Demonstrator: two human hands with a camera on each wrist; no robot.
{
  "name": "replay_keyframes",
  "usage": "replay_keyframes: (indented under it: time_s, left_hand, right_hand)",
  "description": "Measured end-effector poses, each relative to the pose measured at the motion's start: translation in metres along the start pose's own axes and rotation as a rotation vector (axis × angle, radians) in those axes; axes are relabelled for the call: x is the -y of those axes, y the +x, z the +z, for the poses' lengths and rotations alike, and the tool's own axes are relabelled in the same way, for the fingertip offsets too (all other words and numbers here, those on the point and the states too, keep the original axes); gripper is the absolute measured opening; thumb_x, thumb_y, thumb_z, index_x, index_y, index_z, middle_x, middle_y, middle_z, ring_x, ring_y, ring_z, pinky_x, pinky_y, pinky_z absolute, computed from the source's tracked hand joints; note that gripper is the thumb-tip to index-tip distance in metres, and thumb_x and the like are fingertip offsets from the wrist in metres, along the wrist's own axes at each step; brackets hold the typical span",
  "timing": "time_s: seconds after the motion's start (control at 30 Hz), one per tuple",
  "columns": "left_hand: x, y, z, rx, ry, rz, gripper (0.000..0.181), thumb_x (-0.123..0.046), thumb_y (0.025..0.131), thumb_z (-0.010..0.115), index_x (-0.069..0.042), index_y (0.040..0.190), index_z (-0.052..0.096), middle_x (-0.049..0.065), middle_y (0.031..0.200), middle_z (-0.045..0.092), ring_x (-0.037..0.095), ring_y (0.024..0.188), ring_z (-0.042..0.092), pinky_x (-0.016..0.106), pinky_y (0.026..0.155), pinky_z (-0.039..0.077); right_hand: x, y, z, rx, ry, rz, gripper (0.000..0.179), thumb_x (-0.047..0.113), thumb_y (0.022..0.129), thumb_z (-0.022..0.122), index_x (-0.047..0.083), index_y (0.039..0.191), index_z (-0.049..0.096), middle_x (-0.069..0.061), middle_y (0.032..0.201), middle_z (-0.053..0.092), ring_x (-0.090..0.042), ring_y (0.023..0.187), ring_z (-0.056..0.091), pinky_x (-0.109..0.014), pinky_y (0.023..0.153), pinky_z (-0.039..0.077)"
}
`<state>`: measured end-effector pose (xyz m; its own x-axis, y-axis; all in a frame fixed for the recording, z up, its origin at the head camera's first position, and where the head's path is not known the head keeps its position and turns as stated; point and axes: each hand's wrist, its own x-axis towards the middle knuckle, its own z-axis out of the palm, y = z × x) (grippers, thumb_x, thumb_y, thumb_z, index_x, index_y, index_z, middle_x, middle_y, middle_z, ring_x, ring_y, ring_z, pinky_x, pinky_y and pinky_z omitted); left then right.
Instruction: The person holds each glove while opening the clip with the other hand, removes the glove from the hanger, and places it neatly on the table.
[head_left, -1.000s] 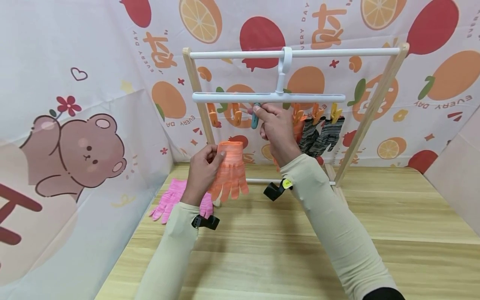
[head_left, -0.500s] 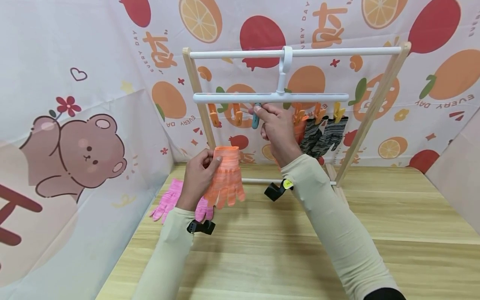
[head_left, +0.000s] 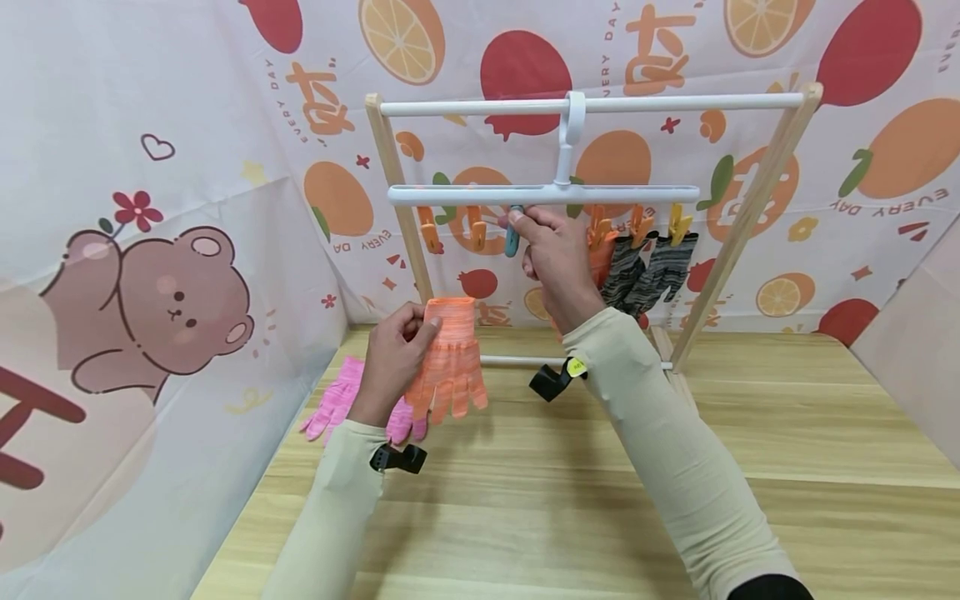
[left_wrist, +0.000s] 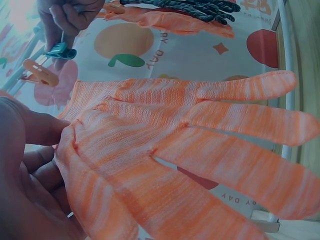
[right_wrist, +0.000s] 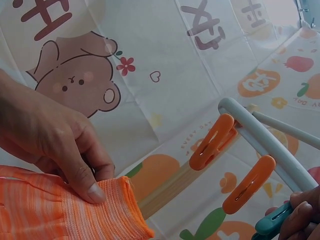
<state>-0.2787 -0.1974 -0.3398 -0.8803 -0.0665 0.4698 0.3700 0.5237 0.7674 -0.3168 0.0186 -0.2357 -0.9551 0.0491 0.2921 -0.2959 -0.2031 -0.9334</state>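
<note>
My left hand (head_left: 393, 358) pinches an orange striped knit glove (head_left: 452, 367) by the side of its cuff, and the glove's fingers hang down. In the right wrist view, the thumb lies on the ribbed cuff (right_wrist: 107, 207). Up at the white hanger (head_left: 480, 195), my right hand (head_left: 557, 257) grips a teal clothespin (head_left: 512, 237) under the bar. Left of it, orange clothespins (head_left: 477, 229) hang from the bar with nothing in them. Behind my right hand, another orange glove (head_left: 602, 260) and dark grey striped gloves (head_left: 663, 267) hang from orange and yellow clothespins (head_left: 678, 223).
A pink pair of gloves (head_left: 335, 400) lies on the wooden table (head_left: 570, 500) behind my left wrist. The hanger hooks over the top rod (head_left: 690, 104) of a rack with wooden side posts (head_left: 742, 229). Printed cloth (head_left: 247, 467) covers the walls.
My left hand has moved down and slightly left with the orange glove, away from the hanger. My right hand has stayed at the teal clothespin, and the hanger has shifted slightly right.
</note>
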Motion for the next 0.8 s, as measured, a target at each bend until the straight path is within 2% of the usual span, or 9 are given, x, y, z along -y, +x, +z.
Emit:
replay_keyframes:
  time_s: [0.2, 0.4, 0.67, 0.8]
  left_hand:
    - [0.004, -0.003, -0.002, 0.024, -0.031, -0.026, 0.017, -0.025, 0.101, 0.065, -0.008, 0.101, 0.069, 0.005, 0.070, 0.051, 0.021, 0.061, 0.045, 0.031, 0.059, 0.038]
    - [0.006, -0.006, -0.004, 0.028, -0.040, -0.006, 0.021, -0.027, 0.101, 0.065, -0.007, 0.102, 0.069, 0.005, 0.071, 0.058, 0.020, 0.061, 0.048, 0.029, 0.058, 0.039]
    - [0.010, -0.010, -0.005, 0.025, -0.025, 0.002, 0.019, -0.024, 0.101, 0.066, -0.005, 0.099, 0.068, 0.002, 0.066, 0.045, 0.017, 0.057, 0.040, 0.029, 0.055, 0.035]
    - [0.011, -0.012, -0.006, 0.028, -0.015, -0.012, 0.018, -0.024, 0.101, 0.065, -0.006, 0.098, 0.068, 0.003, 0.067, 0.044, 0.017, 0.057, 0.039, 0.030, 0.056, 0.036]
  right_hand:
    - [-0.001, -0.001, -0.001, 0.021, -0.019, -0.009, 0.024, 0.016, 0.103, 0.062, -0.002, 0.115, 0.072, -0.013, 0.106, 0.073, -0.010, 0.042, 0.038, -0.019, 0.044, 0.034]
    - [0.000, -0.001, 0.000, 0.006, -0.020, 0.000, 0.023, 0.016, 0.103, 0.062, 0.000, 0.117, 0.072, -0.014, 0.107, 0.073, -0.009, 0.043, 0.038, -0.019, 0.044, 0.034]
    - [0.000, 0.000, 0.000, -0.006, -0.019, 0.016, 0.026, 0.015, 0.103, 0.062, 0.000, 0.121, 0.071, -0.017, 0.112, 0.072, -0.009, 0.044, 0.039, -0.019, 0.044, 0.034]
    - [0.000, -0.001, 0.000, -0.007, -0.024, 0.014, 0.025, 0.016, 0.103, 0.062, 0.000, 0.120, 0.072, -0.014, 0.109, 0.073, -0.010, 0.043, 0.039, -0.019, 0.044, 0.034]
